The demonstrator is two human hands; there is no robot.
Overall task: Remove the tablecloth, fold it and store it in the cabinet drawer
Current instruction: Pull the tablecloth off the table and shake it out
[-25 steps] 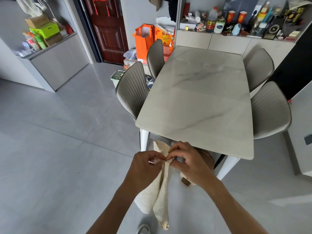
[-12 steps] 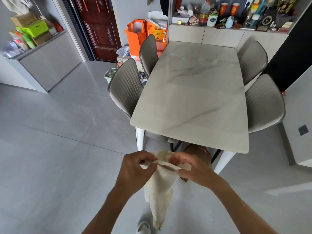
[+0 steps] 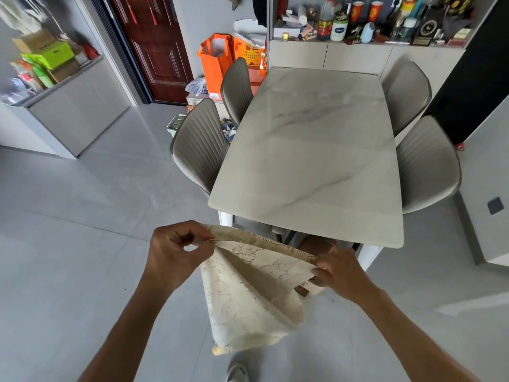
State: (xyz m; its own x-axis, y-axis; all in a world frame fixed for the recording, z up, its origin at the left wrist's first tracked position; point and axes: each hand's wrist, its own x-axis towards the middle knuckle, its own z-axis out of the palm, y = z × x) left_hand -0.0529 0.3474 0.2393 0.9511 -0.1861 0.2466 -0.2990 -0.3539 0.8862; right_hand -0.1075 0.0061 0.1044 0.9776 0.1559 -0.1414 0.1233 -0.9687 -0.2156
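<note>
The cream lace-patterned tablecloth (image 3: 248, 299) hangs in front of me, folded into layers, off the table. My left hand (image 3: 176, 249) pinches its upper left corner. My right hand (image 3: 338, 274) pinches the upper right corner, so the top edge is stretched between them. The cloth's lower end droops toward the floor above my shoe (image 3: 237, 373). The marble-look dining table (image 3: 316, 166) stands bare just beyond my hands. No drawer is open in view.
Grey chairs flank the table, two on the left (image 3: 201, 144) and two on the right (image 3: 427, 166). A sideboard (image 3: 330, 55) crowded with bottles and cups runs behind it. Orange bags (image 3: 214, 62) sit by the red door (image 3: 154, 45). A grey cabinet (image 3: 74, 106) stands at left.
My hands have moved apart, spreading the top edge of the cloth from a bunched strip into a wide fold. The view has shifted slightly back from the table.
</note>
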